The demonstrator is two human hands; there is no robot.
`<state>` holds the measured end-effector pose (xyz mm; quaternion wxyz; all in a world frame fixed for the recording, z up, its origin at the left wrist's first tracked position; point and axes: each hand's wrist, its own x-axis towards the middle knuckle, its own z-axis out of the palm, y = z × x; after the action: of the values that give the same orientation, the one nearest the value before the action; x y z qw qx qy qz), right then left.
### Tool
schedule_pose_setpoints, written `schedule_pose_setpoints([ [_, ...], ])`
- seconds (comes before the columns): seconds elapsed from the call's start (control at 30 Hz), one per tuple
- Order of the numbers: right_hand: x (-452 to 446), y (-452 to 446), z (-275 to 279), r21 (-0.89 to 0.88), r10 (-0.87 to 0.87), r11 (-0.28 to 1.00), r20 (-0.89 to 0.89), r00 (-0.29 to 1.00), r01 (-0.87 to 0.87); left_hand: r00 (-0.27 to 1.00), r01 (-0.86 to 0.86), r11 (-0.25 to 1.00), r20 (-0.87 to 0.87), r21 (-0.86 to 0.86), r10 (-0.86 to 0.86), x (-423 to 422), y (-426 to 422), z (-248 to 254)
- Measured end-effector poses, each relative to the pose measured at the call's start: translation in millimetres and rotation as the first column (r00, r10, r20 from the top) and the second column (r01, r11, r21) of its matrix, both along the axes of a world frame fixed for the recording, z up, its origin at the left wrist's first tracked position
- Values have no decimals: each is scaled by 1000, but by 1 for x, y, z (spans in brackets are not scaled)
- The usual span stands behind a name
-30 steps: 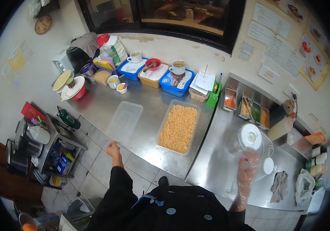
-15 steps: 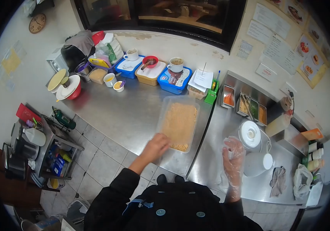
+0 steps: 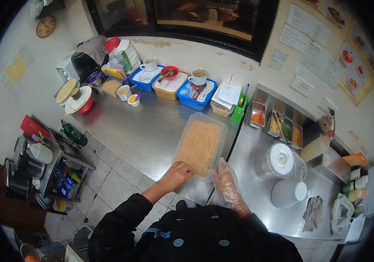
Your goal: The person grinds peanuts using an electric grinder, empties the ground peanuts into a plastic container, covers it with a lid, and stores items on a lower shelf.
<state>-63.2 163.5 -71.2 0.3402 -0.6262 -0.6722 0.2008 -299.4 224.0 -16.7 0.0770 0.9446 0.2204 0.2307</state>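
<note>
A clear plastic container filled with pale tan crumbs sits on the steel counter in front of me. My left hand, bare, has its fingers curled on the near left corner of the container's rim. At the near right corner is my right hand in a clear plastic glove. Its fingers are stretched out along the container's side, with the thumb apart from them. Whether those fingertips press on the wall is hard to make out. The crumbs look loose and lumpy on top.
Behind stand blue tubs, a green tape dispenser and cups. On the right counter are steel food pans, a lidded tub, a white jug and a cloth. A shelf cart stands left.
My gloved right hand has come left from the other counter to the container's corner. The crumb surface has turned from smooth to lumpy, and the container has shifted slightly towards me.
</note>
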Motion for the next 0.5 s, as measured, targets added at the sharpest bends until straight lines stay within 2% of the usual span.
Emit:
schedule_pose_setpoints([
  [0.1, -6, 5, 8, -24, 1, 1000, -43, 999, -2, 999, -30, 999, 27, -27, 31, -6, 6, -7],
  [0.17, -10, 9, 8, -33, 8, 999, -67, 998, -10, 991, -66, 976, -128, -205, 40, -11, 7, -10],
  [0.2, -13, 11, 7, -63, 5, 998, -23, 1000, -6, 991, -68, 976, -131, -209, 41, -11, 6, -12],
  [0.27, -16, 14, 2, -96, -1, 995, 18, 1000, 2, 988, -150, 909, -18, -390, 155, -9, 6, -15],
  [0.37, -22, 9, -6, -69, -27, 997, 9, 1000, 27, 990, -133, 894, -104, -428, 97, -6, 18, -19],
  [0.5, -21, 12, -1, -198, 13, 980, 117, 993, 10, 983, -156, 867, -159, -473, 91, -6, 31, -11],
])
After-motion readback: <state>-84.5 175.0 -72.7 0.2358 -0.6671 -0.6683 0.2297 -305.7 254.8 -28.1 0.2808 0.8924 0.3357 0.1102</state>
